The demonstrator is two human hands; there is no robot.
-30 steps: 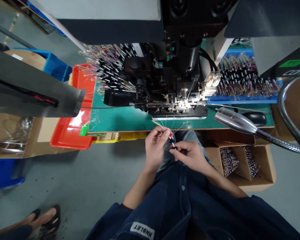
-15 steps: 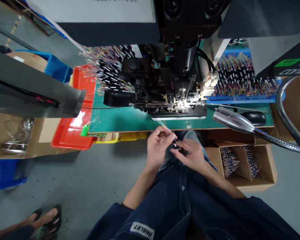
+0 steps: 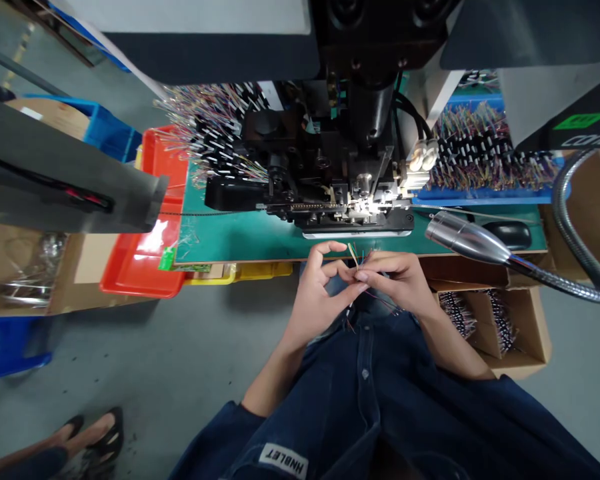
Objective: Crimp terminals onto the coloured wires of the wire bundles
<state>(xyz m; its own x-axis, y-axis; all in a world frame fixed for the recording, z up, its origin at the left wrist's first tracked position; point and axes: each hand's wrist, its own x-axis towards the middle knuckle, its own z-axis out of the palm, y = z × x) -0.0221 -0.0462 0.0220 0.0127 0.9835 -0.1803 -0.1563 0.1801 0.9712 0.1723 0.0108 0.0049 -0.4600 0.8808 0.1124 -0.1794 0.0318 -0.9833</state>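
Thin coloured wires (image 3: 352, 253) fan upward from between my fingertips, just in front of the bench edge. My left hand (image 3: 321, 290) pinches them between thumb and fingers, its index finger raised and curved. From the other side my right hand (image 3: 401, 280) closes thumb and fingertips on the same wires. More wire ends hang below the hands, partly hidden by them. Beyond my hands stands a black bench machine (image 3: 360, 223) with a brightly lit working area; both hands are apart from it.
A gooseneck lamp (image 3: 467, 240) reaches in from the right beside a black mouse (image 3: 509, 235). A blue tray (image 3: 490, 198) and a divided cardboard box (image 3: 525, 363) hold wire bundles. An orange tray (image 3: 140, 283) sits left of the green bench (image 3: 230, 243). A person's sandalled foot (image 3: 107, 433) shows lower left.
Both hands have come closer together and turned. The white wires pointing up-left are gone from view; coloured wire ends now point up between the fingertips. My left index finger has lifted.
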